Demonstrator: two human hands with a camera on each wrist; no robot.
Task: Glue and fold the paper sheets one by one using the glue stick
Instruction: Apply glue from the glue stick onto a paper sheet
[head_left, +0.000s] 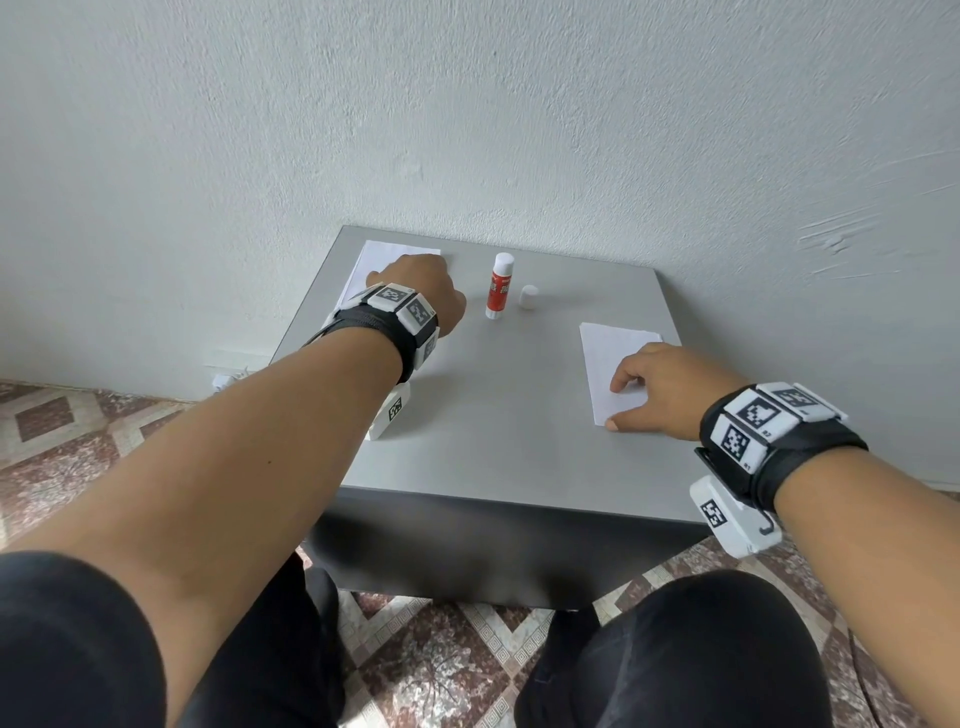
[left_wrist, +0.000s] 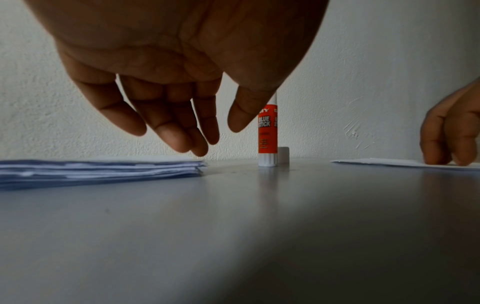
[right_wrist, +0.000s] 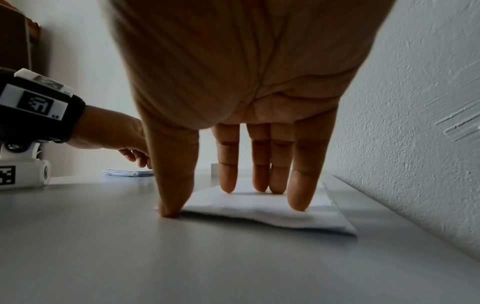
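Stack (head_left: 363, 267) half hidden behind left hand (head_left: 421, 291). Glue stick (left_wrist: 267, 135) top covered by thumb (left_wrist: 244, 115) in left wrist view. Cap (right_wrist: 214, 169) mostly hidden behind right hand's fingers (right_wrist: 228, 164).

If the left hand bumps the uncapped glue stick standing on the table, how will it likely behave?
The glue stick stands upright, tall on a narrow base, so a sideways knock near its top would probably tip it. It is round, so once down it may roll on the smooth grey table. It looks like light plastic, and its cap sits off beside it.
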